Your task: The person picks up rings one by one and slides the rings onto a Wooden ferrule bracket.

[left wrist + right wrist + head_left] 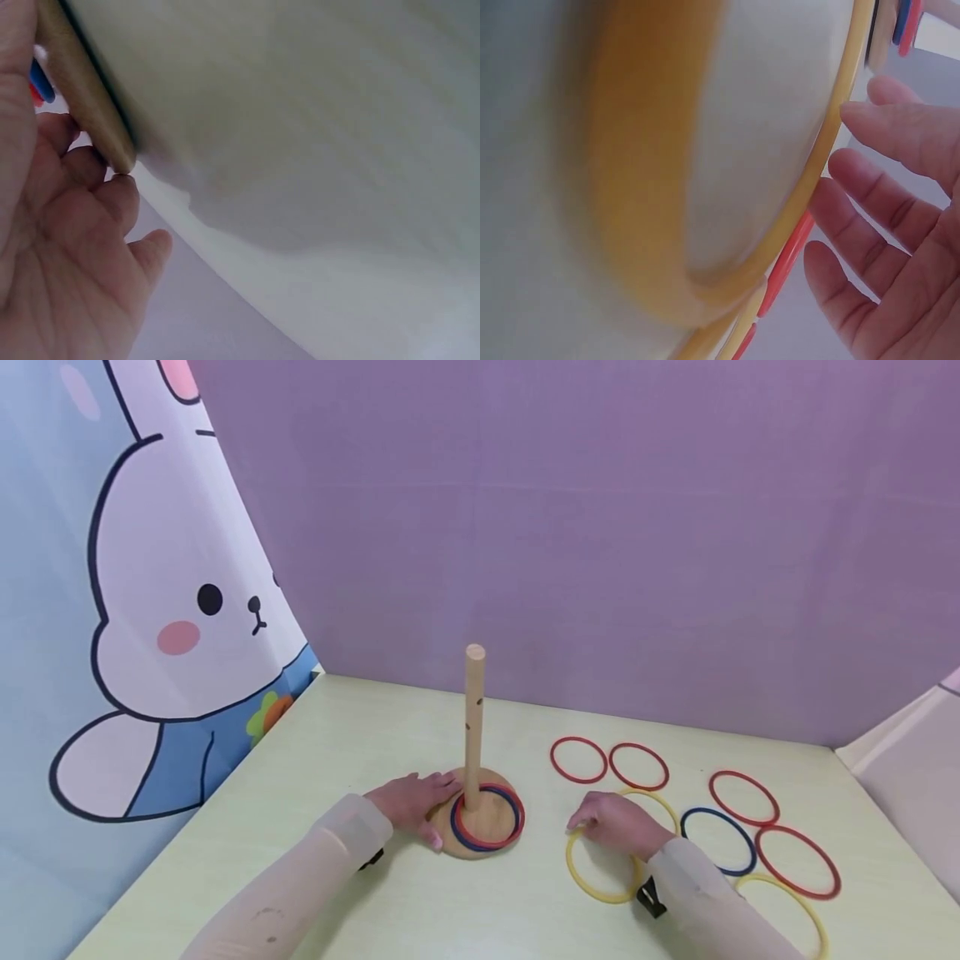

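A wooden ring-toss stand has an upright post (pixel 474 727) on a round base (pixel 491 817). A red ring (pixel 523 818) and a dark blue ring (pixel 454 828) lie around the post on the base. My left hand (pixel 408 802) holds the base's left rim between thumb and curled fingers; the left wrist view shows fingertips against its edge (pixel 94 105). My right hand (pixel 618 825) is over the far side of a yellow ring (pixel 600 897) on the table. In the right wrist view its thumb touches the yellow ring (pixel 829 139), the other fingers loosely bent beside it.
Two red rings (pixel 578 779) lie farther back. Another yellow ring (pixel 660 802), a dark blue ring (pixel 720 812), more red rings (pixel 798 832) and a yellow ring (pixel 810 914) lie right of my right hand. A purple cloth (pixel 562 568) stands behind the table (pixel 367 718).
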Tool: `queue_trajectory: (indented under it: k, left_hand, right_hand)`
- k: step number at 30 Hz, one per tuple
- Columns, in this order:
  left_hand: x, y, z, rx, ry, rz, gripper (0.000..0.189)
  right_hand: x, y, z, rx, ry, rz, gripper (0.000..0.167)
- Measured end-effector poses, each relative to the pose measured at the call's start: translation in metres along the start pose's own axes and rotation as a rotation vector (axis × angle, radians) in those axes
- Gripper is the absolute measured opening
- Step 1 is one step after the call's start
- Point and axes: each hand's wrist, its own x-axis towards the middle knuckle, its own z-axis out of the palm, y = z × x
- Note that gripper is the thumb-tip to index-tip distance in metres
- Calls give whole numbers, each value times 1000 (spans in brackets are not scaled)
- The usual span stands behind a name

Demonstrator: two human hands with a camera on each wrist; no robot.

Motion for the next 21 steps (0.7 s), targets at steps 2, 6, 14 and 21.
queue_trajectory:
  k: [2, 6, 14, 21]
  left_hand:
    - [0, 0, 0, 5, -4, -2, 92]
    - [0, 0, 0, 23, -7, 0, 92]
    - [5, -3, 3, 29, -8, -3, 93]
    - [4, -3, 4, 19, -13, -18, 92]
  right_hand:
    - [1, 0, 0, -10, -7, 7, 26]
    - [2, 0, 0, -20, -39, 50, 23]
    - [4, -4, -2, 0, -87, 110, 21]
    - [8, 0, 1, 44, -110, 75, 30]
